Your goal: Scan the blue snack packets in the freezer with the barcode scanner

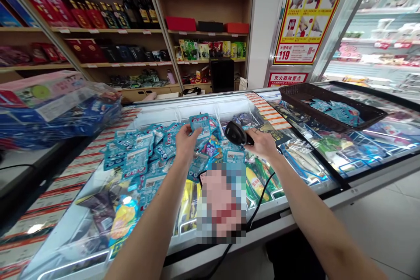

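Note:
My left hand (186, 142) pinches a small blue packet (201, 124) by its lower left edge, with the printed side facing me. A black handheld barcode scanner (236, 133) is in my right hand (262, 143), its head pointing left toward the packet. The scanner's black cord (262, 194) runs down over the front edge. Below my hands lies a pile of similar blue packets (136, 162) on the glass top of a chest freezer. A phone-like object (219, 201), blurred by pixelation, lies nearer to me.
On the right a brown basket (292, 100) holds more blue packets. Plastic-wrapped boxes (55, 107) are stacked on the left. Yellow and green packages (257, 181) show in the freezer. Shelves (131, 30) with boxes and bottles stand behind, beside a fire-instruction poster (313, 13).

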A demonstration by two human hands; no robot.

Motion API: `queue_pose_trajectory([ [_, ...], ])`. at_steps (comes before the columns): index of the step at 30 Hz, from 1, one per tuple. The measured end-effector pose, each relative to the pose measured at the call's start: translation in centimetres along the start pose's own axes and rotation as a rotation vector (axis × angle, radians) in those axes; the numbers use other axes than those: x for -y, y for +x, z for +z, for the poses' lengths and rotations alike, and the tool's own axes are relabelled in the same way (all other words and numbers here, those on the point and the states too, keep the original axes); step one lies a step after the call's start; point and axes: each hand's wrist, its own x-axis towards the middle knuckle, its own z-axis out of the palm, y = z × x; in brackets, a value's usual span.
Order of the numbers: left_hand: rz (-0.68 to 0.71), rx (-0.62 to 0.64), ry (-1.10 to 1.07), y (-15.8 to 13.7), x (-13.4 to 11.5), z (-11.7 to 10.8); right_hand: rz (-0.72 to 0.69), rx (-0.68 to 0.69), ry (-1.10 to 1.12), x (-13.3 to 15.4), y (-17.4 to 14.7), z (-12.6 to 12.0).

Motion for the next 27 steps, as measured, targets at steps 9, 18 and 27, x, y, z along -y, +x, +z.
queue_pose_trajectory([
  [9, -0.064, 0.068, -0.267, -1.9, -0.2, -1.0, -0.042, -0.04, -0.005, 0.5, -0.5, -0.4],
  [18, -0.155, -0.017, -0.241, -2.0, 0.4, -0.9, -0.092, 0.043, -0.071, 2.7, 1.5, -2.9],
  [27, -0.112, -0.007, -0.187, -2.1, 1.3, -0.9, -0.056, -0.001, 0.034, 2.8, 0.6, -0.9],
])
